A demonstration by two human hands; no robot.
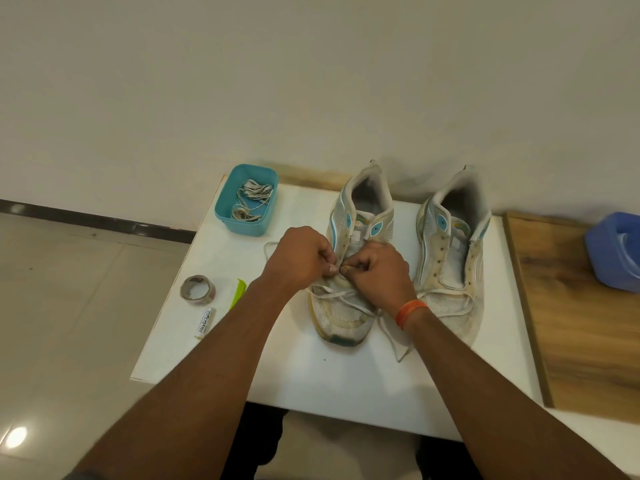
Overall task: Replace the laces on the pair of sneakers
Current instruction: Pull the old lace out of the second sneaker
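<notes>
Nearest on the white worktop (346, 386), a loose end of the white lace (393, 341) trails off the toe of the left sneaker (346, 306), whose toe points toward the person. Over that shoe's lower eyelets the two hands meet: the left hand (299, 259) has its grip closed, thumb and forefinger pinching the lace at the eyelet row, and the right hand (379, 271), an orange band (408, 311) at its wrist, is curled the same way, its grip nipping the lace just beside the other. Left of the arms lie a small white tube (205, 322), a green tool (238, 292) and a roll of tape (198, 287). The right sneaker (450, 258) stands just beside its partner, only its lowest eyelets laced. Farther back, a teal tub (247, 199) holds bundled worn laces (252, 199), and a blue container (614, 251) sits on a wooden board (571, 323) at the right
</notes>
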